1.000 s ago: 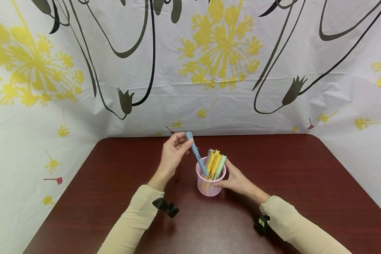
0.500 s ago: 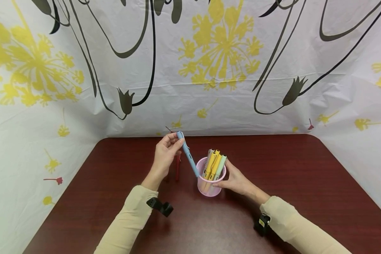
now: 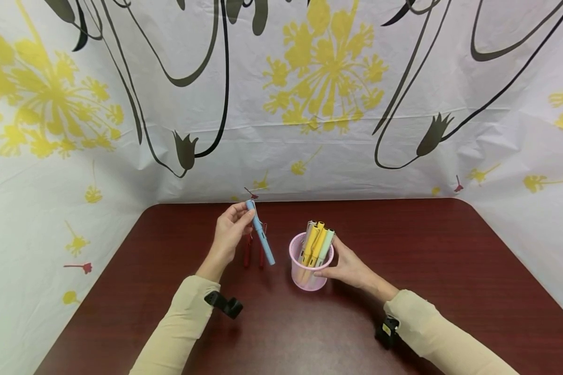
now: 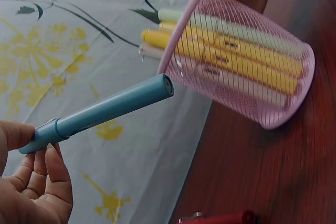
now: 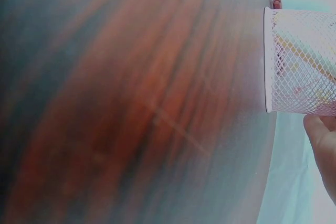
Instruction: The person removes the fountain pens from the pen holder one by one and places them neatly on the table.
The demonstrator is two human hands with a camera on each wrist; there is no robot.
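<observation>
My left hand (image 3: 227, 232) pinches a blue pen (image 3: 262, 237) near its clip end, between thumb and fingers. The pen slants above the table, its far end pointing down and toward the cup; the left wrist view shows this blue pen (image 4: 115, 106) apart from the cup's rim. With thumb and fingers around its right side, my right hand (image 3: 352, 265) holds a pink mesh pen cup (image 3: 305, 281) upright. Inside lean yellow pens (image 3: 315, 245), a mint green pen (image 3: 327, 242) and a pale grey pen (image 3: 307, 239).
Two red pens, a left one (image 3: 247, 253) and a right one (image 3: 262, 256), are on the dark red wooden table (image 3: 427, 250) by the left hand, partly behind the blue pen. A white cloth with flower prints (image 3: 244, 114) hangs behind the table's far edge.
My left hand has drawn the blue pen out of the cup and carried it left, uncovering the red pens. The right hand and the cup have stayed put.
</observation>
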